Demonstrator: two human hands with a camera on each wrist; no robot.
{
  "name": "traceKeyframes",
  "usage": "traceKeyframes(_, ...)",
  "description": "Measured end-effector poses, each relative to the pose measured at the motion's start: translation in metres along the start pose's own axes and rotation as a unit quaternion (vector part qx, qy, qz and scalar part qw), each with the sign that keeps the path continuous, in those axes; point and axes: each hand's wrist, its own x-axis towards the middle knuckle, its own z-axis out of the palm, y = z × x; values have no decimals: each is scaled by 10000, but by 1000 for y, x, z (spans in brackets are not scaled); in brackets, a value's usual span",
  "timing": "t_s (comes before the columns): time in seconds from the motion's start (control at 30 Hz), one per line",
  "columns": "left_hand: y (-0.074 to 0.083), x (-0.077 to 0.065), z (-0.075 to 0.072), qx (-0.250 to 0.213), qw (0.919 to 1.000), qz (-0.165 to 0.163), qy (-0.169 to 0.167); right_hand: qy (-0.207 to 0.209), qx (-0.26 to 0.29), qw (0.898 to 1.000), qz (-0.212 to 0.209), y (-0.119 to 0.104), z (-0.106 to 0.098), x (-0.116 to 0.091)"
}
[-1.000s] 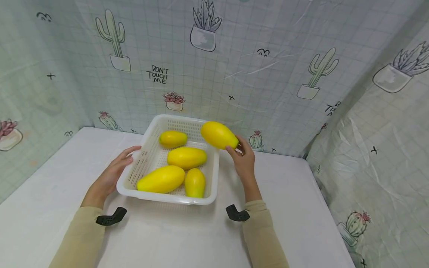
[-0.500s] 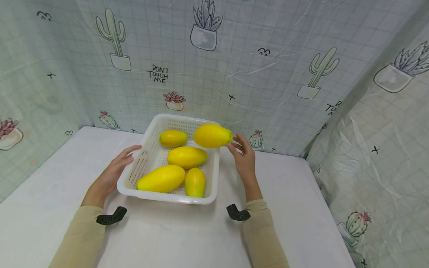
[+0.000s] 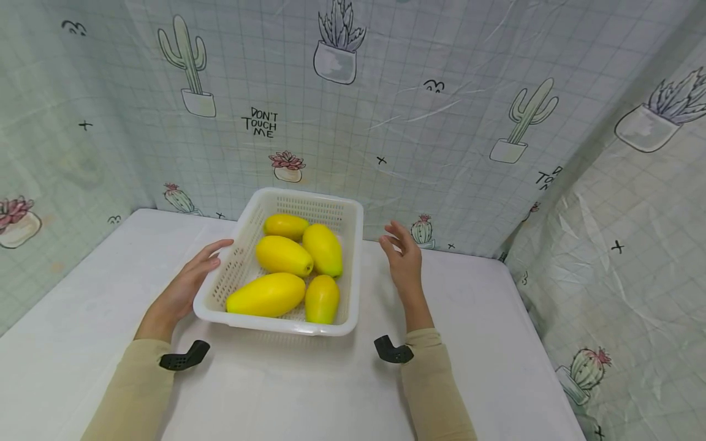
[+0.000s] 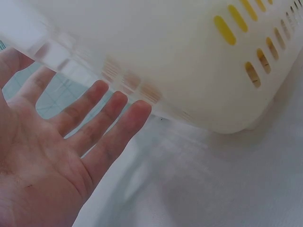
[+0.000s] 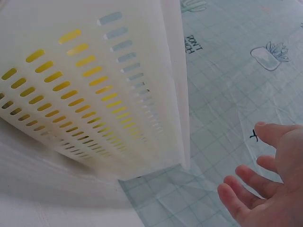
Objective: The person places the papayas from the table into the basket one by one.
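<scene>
In the head view a white perforated plastic basket holds several yellow papayas with greenish ends. One papaya lies at the right, leaning against another papaya in the middle. A small papaya is at the back; a long papaya and a stubby papaya lie at the front. My left hand rests against the basket's left side, its fingertips touching the wall with fairly straight fingers. To the right of the basket hovers my right hand, holding nothing, its fingers loosely bent and apart from the rim.
The basket stands on a white-covered table. A cactus-printed sheet hangs close behind the table and along both sides. Black wrist mounts stick out inward from both sleeves.
The papaya in my right hand was let go and dropped into the basket's right side. The middle papaya shifted left and turned. My left hand has stayed in place.
</scene>
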Motion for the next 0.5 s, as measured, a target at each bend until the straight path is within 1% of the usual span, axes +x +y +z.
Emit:
traceKeyframes(0.33,5,-2,3,-12,10000,-36,2,3,-64,10000,-44,-2,-1,-1)
traceKeyframes(0.5,6,-3,2,-41,9999,-58,-79,20,-96,9999,-34,-5,1,-4)
